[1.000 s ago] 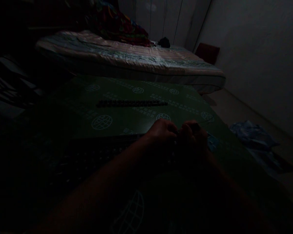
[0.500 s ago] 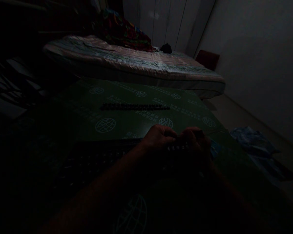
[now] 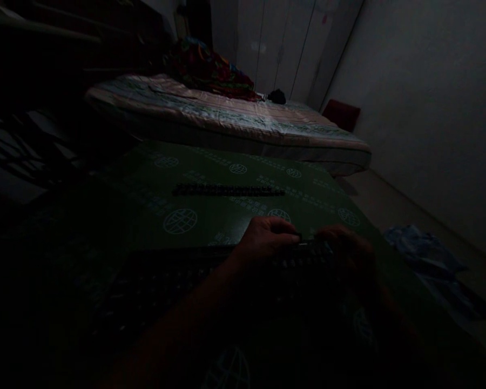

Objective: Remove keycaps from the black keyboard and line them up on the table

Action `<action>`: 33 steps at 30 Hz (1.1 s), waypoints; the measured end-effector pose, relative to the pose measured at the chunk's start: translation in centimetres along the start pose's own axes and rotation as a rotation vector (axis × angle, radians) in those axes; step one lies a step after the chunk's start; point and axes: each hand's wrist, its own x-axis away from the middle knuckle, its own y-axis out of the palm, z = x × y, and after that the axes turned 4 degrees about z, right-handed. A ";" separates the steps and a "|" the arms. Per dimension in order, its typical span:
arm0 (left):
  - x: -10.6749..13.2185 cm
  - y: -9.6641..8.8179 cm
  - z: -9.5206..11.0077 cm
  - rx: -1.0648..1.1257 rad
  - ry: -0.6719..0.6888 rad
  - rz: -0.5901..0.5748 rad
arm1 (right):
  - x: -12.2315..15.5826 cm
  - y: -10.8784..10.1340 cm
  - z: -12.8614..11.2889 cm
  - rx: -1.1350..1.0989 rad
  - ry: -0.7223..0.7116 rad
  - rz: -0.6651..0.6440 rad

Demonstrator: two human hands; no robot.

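The room is very dark. My left hand (image 3: 267, 240) and my right hand (image 3: 346, 248) are close together over a green board (image 3: 210, 208) printed with pale globe marks. Both hands have curled fingers pinched on a thin dark strip (image 3: 308, 244) with small pale dots that runs between them. A dark mass of similar beaded material (image 3: 166, 286) lies under my left forearm. A long dark beaded strip (image 3: 229, 190) lies flat on the board farther away, apart from both hands.
A mattress (image 3: 235, 121) with a patterned cover lies beyond the board, with a colourful cloth heap (image 3: 210, 67) on it. A bluish cloth (image 3: 423, 251) is on the floor at right. A red cushion (image 3: 340, 113) leans at the wall.
My hands have separated slightly, the right one shifting to the right, with the thin strip showing between them. The view has tilted up a little.
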 end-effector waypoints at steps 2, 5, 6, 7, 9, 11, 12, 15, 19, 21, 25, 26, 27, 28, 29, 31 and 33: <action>0.1 0.1 0.2 0.029 -0.015 0.000 | -0.3 0.0 -0.2 -0.019 -0.077 -0.123; 0.0 0.0 0.4 0.063 -0.028 0.008 | -0.9 0.4 -0.7 -0.010 -0.140 -0.190; -0.1 -0.1 0.4 0.070 -0.027 0.001 | -1.2 0.6 -0.8 0.012 -0.146 -0.188; -0.2 -0.2 0.3 0.074 -0.017 -0.012 | -1.5 0.7 -1.0 0.032 -0.153 -0.191; -0.5 -0.4 0.2 0.063 0.013 -0.037 | -2.1 0.6 -1.3 0.057 -0.170 -0.213; -0.7 -0.5 0.0 0.029 0.040 -0.037 | -2.6 0.5 -1.5 0.044 -0.187 -0.280; -0.8 -0.6 0.0 0.007 0.047 -0.026 | -2.9 0.5 -1.5 0.031 -0.191 -0.323; -1.0 -0.8 0.2 -0.059 0.050 0.032 | -4.2 0.7 -0.7 -0.033 -0.146 -0.394; -1.1 -1.2 0.7 -0.167 0.077 0.171 | -7.7 2.5 2.8 -0.184 0.039 -0.358; -1.1 -1.4 0.9 -0.217 0.091 0.171 | -9.9 3.9 5.2 -0.162 0.132 -0.312; -0.8 -1.4 1.1 -0.326 0.138 0.111 | -13.9 6.9 9.5 -0.014 0.203 -0.295; -0.7 -1.3 1.0 -0.366 0.148 0.092 | -14.6 7.6 10.3 -0.003 0.205 -0.284; -0.5 -1.2 0.9 -0.408 0.142 0.066 | -15.2 8.2 10.9 0.002 0.205 -0.276; -0.4 -1.1 0.8 -0.440 0.143 0.049 | -15.7 8.8 11.4 0.002 0.205 -0.269; -0.4 -1.0 0.6 -0.468 0.146 0.027 | -16.1 9.3 11.8 0.004 0.207 -0.267; -0.3 -1.0 0.3 -0.508 0.161 0.006 | -16.6 10.1 12.5 0.011 0.215 -0.275; -0.3 -1.0 0.0 -0.526 0.163 -0.022 | -16.9 10.6 13.0 0.021 0.226 -0.291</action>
